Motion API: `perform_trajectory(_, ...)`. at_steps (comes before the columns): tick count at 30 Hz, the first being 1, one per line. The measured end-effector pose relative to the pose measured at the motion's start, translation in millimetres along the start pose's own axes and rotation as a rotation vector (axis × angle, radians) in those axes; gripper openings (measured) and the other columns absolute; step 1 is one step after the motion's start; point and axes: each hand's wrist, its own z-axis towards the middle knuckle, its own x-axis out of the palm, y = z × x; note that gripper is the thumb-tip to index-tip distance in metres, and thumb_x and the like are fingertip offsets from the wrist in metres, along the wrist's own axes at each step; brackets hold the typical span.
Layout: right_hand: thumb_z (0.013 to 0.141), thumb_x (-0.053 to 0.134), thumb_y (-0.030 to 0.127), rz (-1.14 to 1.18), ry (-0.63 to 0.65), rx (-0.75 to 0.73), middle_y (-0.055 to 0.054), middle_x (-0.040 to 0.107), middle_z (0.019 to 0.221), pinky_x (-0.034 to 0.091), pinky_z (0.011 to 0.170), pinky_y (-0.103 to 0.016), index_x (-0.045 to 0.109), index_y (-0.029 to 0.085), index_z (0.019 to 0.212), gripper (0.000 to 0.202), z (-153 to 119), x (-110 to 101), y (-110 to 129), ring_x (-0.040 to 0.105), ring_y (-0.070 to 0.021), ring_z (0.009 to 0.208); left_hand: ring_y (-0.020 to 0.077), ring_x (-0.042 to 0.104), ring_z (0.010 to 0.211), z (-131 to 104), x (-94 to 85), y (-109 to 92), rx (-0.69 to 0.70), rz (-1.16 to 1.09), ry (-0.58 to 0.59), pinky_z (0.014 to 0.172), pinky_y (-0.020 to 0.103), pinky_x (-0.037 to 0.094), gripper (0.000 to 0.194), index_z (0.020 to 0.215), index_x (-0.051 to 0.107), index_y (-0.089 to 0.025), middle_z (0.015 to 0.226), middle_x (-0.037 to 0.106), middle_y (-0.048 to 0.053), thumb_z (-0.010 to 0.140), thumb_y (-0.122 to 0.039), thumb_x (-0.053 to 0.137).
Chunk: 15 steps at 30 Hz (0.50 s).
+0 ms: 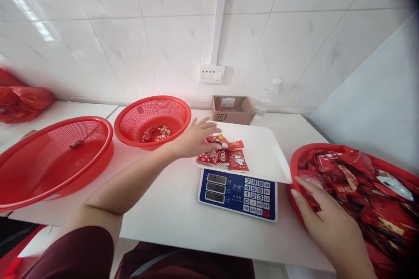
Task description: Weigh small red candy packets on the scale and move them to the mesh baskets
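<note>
My left hand (199,139) reaches over the white weighing tray (262,152), its fingers stretched out and apart. Below it lies a small pile of red snack packets (238,160); the thumb is over the pile, and whether it touches is unclear. Under the tray sits a digital scale (237,194) with a blue keypad panel and three displays. On the right, my right hand (330,222) lies against the rim of a red basket (296,157) filled with red packets (376,196). Its thumb and index finger are apart; the other fingers are hidden.
A red mesh basket (153,103) behind my left forearm holds a few packets. Another large red basket (65,165) stands at the left with one small packet inside. Against the wall are a cardboard box (232,115) and a clear spray bottle (264,102). Red bags (26,100) lie far left.
</note>
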Motion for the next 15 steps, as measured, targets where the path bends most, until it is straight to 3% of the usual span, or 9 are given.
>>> perform_trajectory(4,0.081,0.039,0.059,0.008,0.001,-0.008,-0.013,0.067,0.113,0.050,0.089,-0.050,0.064,0.020,0.108,0.054,0.7,0.5,2.4,0.062,-0.0336,0.106,0.0342,0.030,0.137,-46.7,-18.2,45.6,-0.234,0.113,-0.151,0.108,0.062,0.018,0.040,0.122,0.056,-0.026,0.134,0.054,0.009,0.088,-0.047,0.049)
perform_trajectory(8,0.081,0.038,0.058,-0.005,0.006,-0.011,-0.013,0.067,0.113,0.049,0.088,-0.051,0.063,0.021,0.108,0.053,0.3,1.5,1.8,0.062,-0.0344,0.105,0.0374,0.028,0.137,-86.3,-31.0,89.8,-0.483,0.192,-0.171,0.106,0.063,0.020,0.046,0.124,0.054,-0.026,0.132,0.055,0.011,0.088,-0.052,0.045)
perform_trajectory(12,0.081,0.039,0.058,0.005,0.001,-0.031,-0.014,0.067,0.113,0.049,0.090,-0.051,0.063,0.020,0.108,0.052,0.0,1.3,0.7,0.061,-0.0340,0.105,0.0367,0.018,0.141,-109.7,-43.7,128.3,-0.792,0.325,-0.033,0.108,0.062,0.014,0.063,0.139,0.038,-0.022,0.148,0.037,0.013,0.087,-0.058,0.042)
perform_trajectory(15,0.081,0.039,0.057,-0.015,0.006,-0.024,-0.013,0.067,0.114,0.050,0.089,-0.050,0.063,0.020,0.109,0.053,0.6,1.4,0.3,0.062,-0.0333,0.105,0.0403,0.016,0.140,-116.9,-51.8,151.7,-0.947,0.357,0.047,0.106,0.065,0.015,0.082,0.143,0.031,-0.017,0.150,0.029,0.020,0.080,-0.065,0.050)
